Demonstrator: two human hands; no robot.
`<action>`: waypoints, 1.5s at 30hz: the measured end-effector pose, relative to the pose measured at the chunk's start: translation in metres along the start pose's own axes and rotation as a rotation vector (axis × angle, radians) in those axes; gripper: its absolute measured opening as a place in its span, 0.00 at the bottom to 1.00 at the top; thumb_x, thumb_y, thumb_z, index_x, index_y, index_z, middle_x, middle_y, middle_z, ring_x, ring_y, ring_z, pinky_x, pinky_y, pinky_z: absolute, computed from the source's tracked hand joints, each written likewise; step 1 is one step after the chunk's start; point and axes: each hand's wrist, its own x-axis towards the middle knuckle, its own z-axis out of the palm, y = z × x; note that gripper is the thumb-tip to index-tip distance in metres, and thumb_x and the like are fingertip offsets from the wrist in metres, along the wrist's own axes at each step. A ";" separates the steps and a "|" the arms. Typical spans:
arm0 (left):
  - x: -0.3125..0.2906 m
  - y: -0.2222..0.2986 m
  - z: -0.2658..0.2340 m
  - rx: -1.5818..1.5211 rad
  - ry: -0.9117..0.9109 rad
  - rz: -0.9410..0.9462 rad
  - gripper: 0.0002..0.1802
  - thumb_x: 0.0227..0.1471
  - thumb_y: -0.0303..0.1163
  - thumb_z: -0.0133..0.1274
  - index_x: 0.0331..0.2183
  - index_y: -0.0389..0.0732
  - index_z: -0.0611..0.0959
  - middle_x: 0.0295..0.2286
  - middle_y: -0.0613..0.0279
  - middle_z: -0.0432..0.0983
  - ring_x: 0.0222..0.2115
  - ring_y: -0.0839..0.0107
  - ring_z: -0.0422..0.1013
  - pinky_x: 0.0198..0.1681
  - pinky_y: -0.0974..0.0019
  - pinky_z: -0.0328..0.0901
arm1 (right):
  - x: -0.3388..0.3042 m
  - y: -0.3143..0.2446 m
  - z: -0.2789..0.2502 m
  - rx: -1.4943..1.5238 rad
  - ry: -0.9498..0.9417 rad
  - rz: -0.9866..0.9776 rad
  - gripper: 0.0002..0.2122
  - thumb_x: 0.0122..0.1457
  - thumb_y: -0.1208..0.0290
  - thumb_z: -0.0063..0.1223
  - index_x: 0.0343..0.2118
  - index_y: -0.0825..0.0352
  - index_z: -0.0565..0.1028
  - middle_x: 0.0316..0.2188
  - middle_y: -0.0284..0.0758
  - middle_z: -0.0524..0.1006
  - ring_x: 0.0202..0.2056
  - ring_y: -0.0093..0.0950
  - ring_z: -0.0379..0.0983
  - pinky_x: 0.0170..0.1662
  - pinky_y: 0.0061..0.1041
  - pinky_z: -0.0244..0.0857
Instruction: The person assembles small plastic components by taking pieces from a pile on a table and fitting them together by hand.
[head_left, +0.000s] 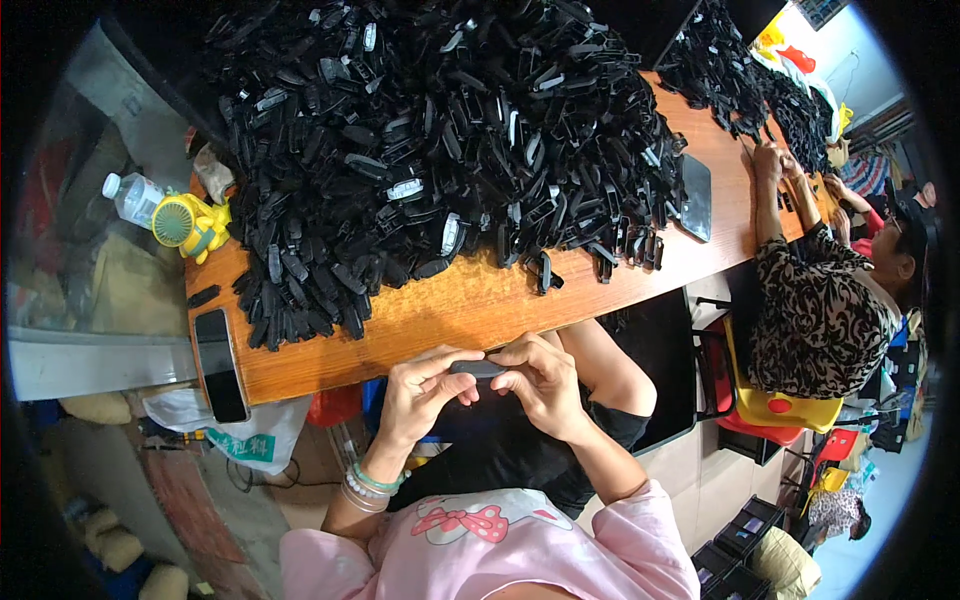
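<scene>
Between the fingertips of both my hands, just off the table's front edge, is a small black oblong plastic part (478, 369). My left hand (425, 388) pinches its left end, and my right hand (538, 382) grips the right end. What kind of part it is I cannot make out. Beyond my hands a large heap of black plastic parts (430, 130) covers much of the wooden table (420, 318). A few loose clip-like pieces (543, 272) lie at the heap's near edge, and a smaller pile of slim black parts (305, 290) sits at its left.
A phone (221, 365) lies at the table's left corner. Near it are a yellow toy-like fan (180, 222) and a plastic bottle (135, 200). A dark flat tablet-like object (696, 198) rests right of the heap. Farther right, a co-worker (820, 300) sits at the same table.
</scene>
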 end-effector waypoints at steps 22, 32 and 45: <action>0.074 -0.012 0.006 0.828 0.363 0.492 0.10 0.44 0.26 0.59 0.23 0.36 0.72 0.20 0.65 0.67 0.19 0.75 0.65 0.22 0.70 0.60 | 0.045 0.047 -0.042 -0.685 0.032 -0.059 0.13 0.45 0.80 0.47 0.37 0.71 0.72 0.26 0.43 0.70 0.31 0.43 0.68 0.37 0.37 0.65; 0.039 -0.040 0.017 0.197 0.152 0.003 0.15 0.50 0.25 0.55 0.41 0.31 0.76 0.21 0.66 0.73 0.17 0.82 0.67 0.20 0.80 0.63 | 0.020 0.057 -0.028 0.792 0.198 0.453 0.12 0.58 0.76 0.47 0.44 0.72 0.71 0.28 0.37 0.75 0.24 0.22 0.70 0.26 0.21 0.67; 0.029 -0.015 0.021 0.527 0.070 0.301 0.13 0.49 0.25 0.54 0.36 0.25 0.77 0.27 0.58 0.73 0.20 0.76 0.68 0.22 0.74 0.62 | 0.011 0.013 -0.030 -0.056 -0.102 0.121 0.14 0.55 0.75 0.51 0.44 0.73 0.70 0.34 0.39 0.74 0.36 0.30 0.71 0.41 0.24 0.63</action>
